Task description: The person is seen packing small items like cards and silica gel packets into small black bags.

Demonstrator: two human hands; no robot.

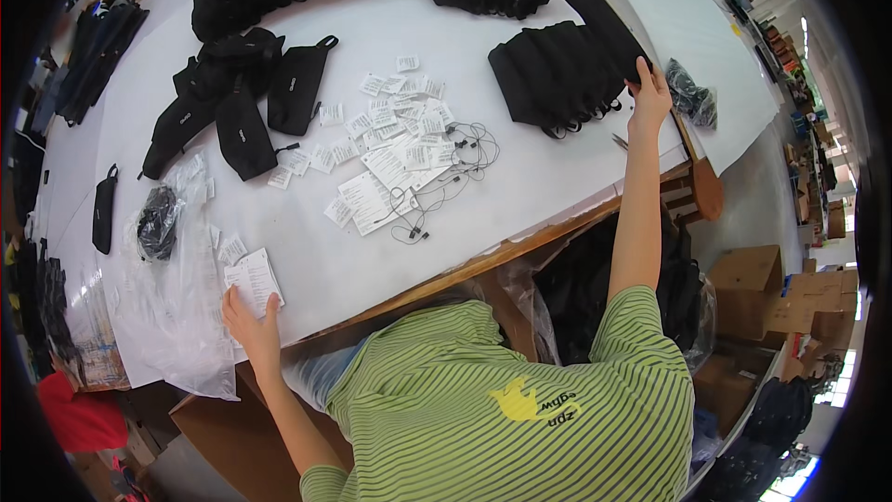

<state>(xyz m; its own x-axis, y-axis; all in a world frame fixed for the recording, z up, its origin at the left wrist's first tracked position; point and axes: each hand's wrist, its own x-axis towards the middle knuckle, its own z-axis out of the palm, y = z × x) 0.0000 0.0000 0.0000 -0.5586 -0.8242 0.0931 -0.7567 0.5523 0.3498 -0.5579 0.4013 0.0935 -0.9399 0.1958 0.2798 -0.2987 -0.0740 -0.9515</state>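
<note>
Reaching right hand (648, 93) on black pouches (557, 70), left hand (249, 327) on paper cards (251, 279) near table edge (483, 260)

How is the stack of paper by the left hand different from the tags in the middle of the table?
The paper stack is neat and squared, under the left hand; the tags lie scattered loose, untouched. The stack sits at the table edge; the tags sit mid-table beside black cords. Both are white printed paper.

A white worktable (557, 177) carries the lot — black pouches (243, 102) at its left and a stack of them (557, 74) at the right. Scattered paper tags (395, 125), black cords (446, 177) and clear plastic bags (172, 297) lie between — a small tag stack (253, 279) sits at the near edge.
</note>
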